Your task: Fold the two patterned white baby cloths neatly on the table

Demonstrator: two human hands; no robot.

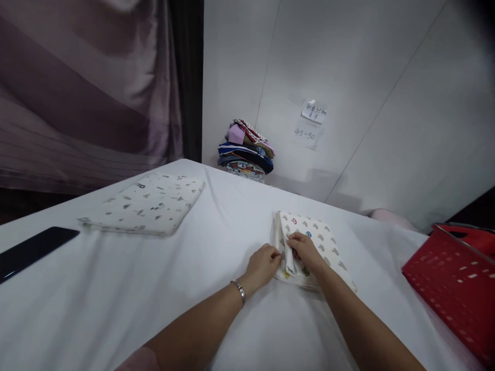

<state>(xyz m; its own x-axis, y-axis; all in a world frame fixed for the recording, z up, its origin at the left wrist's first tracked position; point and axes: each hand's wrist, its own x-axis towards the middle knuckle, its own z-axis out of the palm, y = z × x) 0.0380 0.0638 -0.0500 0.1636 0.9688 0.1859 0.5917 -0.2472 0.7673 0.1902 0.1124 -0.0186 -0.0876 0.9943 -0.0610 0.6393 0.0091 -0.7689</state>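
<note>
In the middle right of the head view lies a folded white cloth printed with grey shapes and a few small coloured ones. My right hand rests over it, fingers closed on a turned-up edge near its left side. Beside it, my left hand, with a silver bracelet on the wrist, pinches at the left edge of the same cloth; the fingertips partly hide what they grip. Another folded white cloth with grey and dark prints lies flat at the left, apart from both hands.
A dark phone-like slab lies at the left edge of the white-covered table. A red basket stands at the right. Behind the table's far edge rises a stack of folded fabrics against a wall bearing paper notes.
</note>
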